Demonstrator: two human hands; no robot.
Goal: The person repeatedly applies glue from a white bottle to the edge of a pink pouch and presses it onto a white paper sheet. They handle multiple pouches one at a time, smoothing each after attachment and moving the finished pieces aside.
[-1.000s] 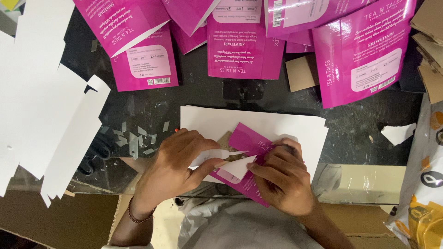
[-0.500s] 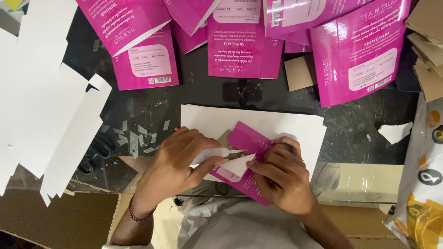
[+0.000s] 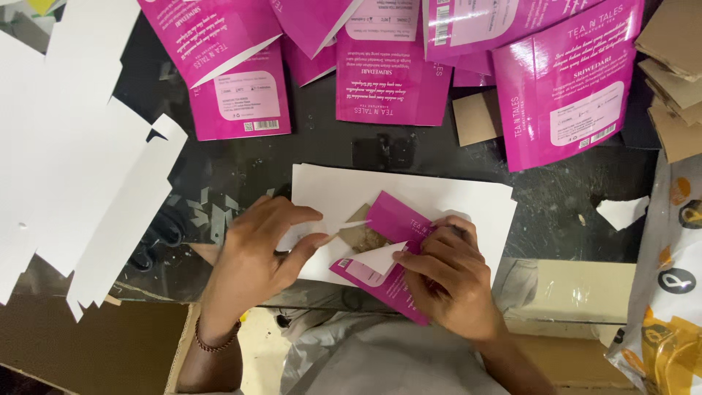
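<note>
Dark tabletop (image 3: pixel 578 205): both hands' fingers (image 3: pixel 420 260) pinch shut on pink pouch (image 3: pixel 391 245), brown contents showing.

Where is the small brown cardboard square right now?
In the head view, the brown cardboard square lies upper centre-right on the dark table, between two pink cartons.
</note>
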